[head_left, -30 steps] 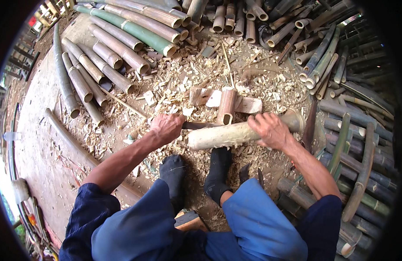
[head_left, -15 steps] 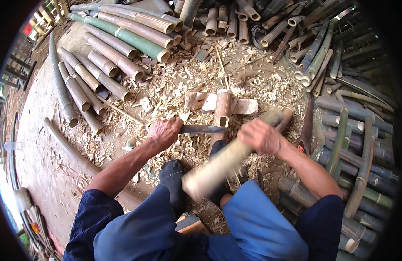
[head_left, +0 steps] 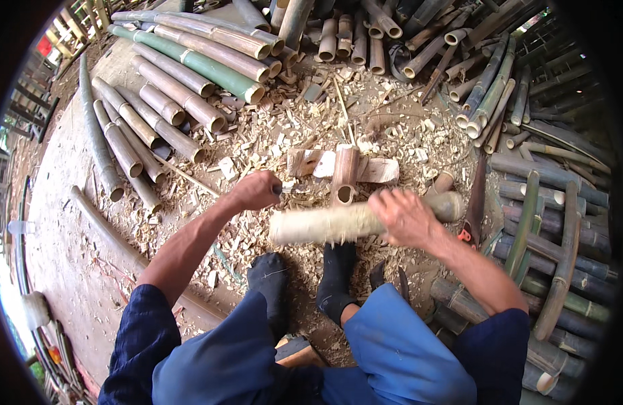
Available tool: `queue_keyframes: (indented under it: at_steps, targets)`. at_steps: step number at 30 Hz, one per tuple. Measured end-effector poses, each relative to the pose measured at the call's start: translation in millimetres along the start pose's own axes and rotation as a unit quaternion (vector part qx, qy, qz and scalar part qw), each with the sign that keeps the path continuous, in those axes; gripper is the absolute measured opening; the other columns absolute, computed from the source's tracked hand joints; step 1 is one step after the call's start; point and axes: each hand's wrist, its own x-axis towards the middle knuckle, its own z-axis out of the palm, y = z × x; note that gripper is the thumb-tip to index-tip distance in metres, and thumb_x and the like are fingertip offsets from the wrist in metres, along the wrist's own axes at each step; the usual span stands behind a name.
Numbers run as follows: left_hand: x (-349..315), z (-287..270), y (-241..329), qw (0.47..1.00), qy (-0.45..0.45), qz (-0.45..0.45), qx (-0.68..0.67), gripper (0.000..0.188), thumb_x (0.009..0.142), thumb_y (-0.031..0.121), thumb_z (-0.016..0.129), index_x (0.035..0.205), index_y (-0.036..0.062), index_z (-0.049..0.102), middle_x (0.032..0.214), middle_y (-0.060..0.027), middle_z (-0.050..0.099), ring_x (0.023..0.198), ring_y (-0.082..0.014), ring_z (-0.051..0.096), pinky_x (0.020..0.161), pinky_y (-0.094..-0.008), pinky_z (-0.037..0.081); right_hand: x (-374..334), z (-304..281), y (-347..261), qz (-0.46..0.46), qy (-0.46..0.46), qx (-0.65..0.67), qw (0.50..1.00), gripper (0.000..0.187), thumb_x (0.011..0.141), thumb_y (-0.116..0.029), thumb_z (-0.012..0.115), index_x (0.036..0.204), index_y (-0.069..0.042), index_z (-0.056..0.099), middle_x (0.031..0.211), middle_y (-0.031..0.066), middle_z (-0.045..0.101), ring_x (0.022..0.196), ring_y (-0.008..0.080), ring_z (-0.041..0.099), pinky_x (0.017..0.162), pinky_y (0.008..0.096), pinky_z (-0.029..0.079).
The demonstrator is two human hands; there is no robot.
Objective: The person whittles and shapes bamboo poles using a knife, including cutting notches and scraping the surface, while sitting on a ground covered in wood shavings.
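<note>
My left hand is closed in a fist around a knife. Only a dark bit of the knife shows at the fist; I cannot make out the blade. My right hand grips a thick bamboo club, which lies crosswise in front of me, its pale, frayed end pointing left. Just beyond the club, a short brown bamboo piece rests over a pale wooden block, its hollow end facing me. The club stands in front of the space between the left fist and that bamboo end.
Bamboo poles, one green, lie at the far left. More cut bamboo is heaped at the far right, and a stack fills the right side. Wood chips cover the ground. A saw-like tool lies right of the club.
The club has swung from a slanting position near my knees to nearly level, up and away from me. The knife blade, seen earlier at the bamboo end, is no longer visible.
</note>
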Motion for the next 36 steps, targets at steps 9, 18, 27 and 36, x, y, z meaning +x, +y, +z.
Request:
queue_keyframes:
  at_steps: [9,18,27,36]
  targets:
    - [-3,8,54,0.987,0.103,-0.079,0.099,0.03,0.099,0.036,0.072,0.086,0.0093,0.068,0.065,-0.0028,0.062,0.051,-0.0117,0.052,0.045,-0.0337,0.047,-33,-9,-56,-0.044,-0.004,0.103,0.994,0.082,0.065,-0.029,0.095,0.13,-0.003,0.053,0.099,0.0121,0.06,0.089,0.0276,0.067,0.077,0.0394,0.058]
    - [-14,26,77,0.978,0.03,-0.072,0.191,0.01,0.095,0.013,0.06,0.096,0.005,0.066,0.078,-0.012,0.07,0.062,-0.0257,0.066,0.057,-0.0443,0.053,-39,-5,-35,-0.017,0.038,0.105,0.994,0.09,0.061,-0.034,0.098,0.132,-0.003,0.053,0.099,0.0122,0.06,0.089,0.0274,0.067,0.077,0.0411,0.058]
    - [-10,27,79,0.969,-0.035,-0.086,0.228,0.018,0.105,0.013,0.048,0.104,0.0034,0.064,0.074,-0.0111,0.067,0.055,-0.0177,0.059,0.048,-0.0391,0.05,-41,29,24,-0.091,0.118,0.007,0.989,0.077,0.062,-0.027,0.091,0.128,-0.005,0.057,0.099,0.0081,0.061,0.087,0.0222,0.064,0.074,0.0375,0.055]
    - [-10,34,69,0.967,-0.003,-0.065,0.246,0.016,0.103,0.012,0.05,0.106,0.0005,0.06,0.083,-0.015,0.068,0.061,-0.02,0.063,0.05,-0.0409,0.051,-29,38,38,-0.11,0.13,-0.004,0.985,0.069,0.065,-0.018,0.09,0.125,-0.003,0.059,0.099,0.0084,0.065,0.089,0.0235,0.066,0.073,0.0398,0.056]
